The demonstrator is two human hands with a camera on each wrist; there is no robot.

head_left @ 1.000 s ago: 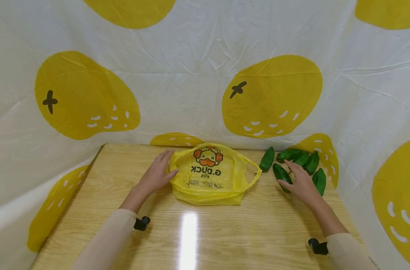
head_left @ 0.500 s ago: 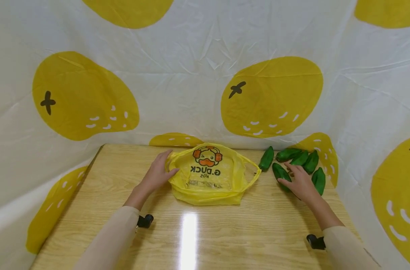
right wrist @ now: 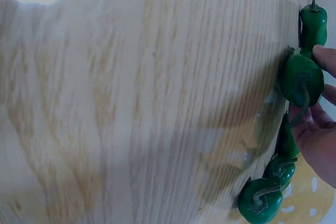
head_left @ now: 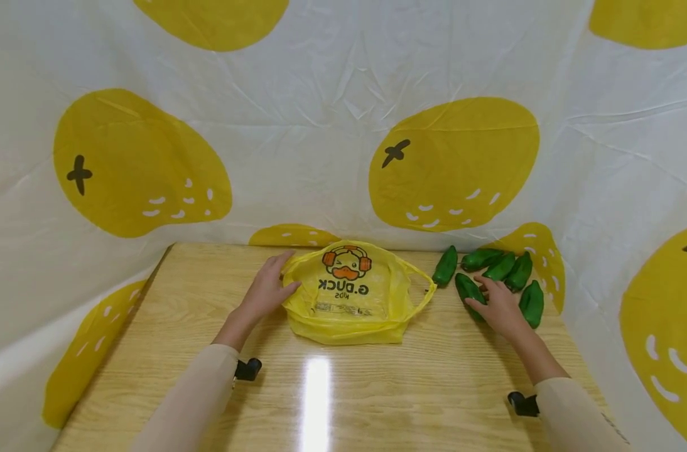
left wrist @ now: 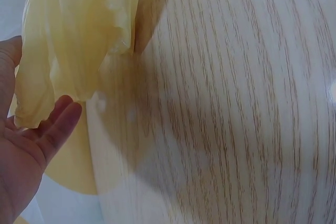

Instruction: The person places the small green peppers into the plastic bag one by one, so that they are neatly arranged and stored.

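Observation:
A yellow plastic bag [head_left: 343, 329] printed with a cartoon duck lies with its mouth spread at the table's back. My left hand [head_left: 264, 287] is at the bag's left edge, thumb and fingers apart. In the left wrist view the bag's film [left wrist: 79, 30] hangs between that thumb and the fingertips [left wrist: 68, 116]. Toward the right, my right hand [head_left: 500, 307] has its thumb and fingers around a green pepper [head_left: 465, 289], which rests on the table. The right wrist view shows this pepper [right wrist: 302, 80] stem toward the camera, part of it behind the fingers.
Several more green peppers [head_left: 500, 266] lie close together at the table's back right corner. One pepper [head_left: 446, 267] sits between the bag and the held one. A white curtain [head_left: 298, 163] with yellow fruit prints borders the wooden table [head_left: 377, 395] behind and at both sides.
My right hand has shifted slightly left and its fingers have drawn in around the pepper. My left hand stays at the bag's edge, and the bag keeps its place.

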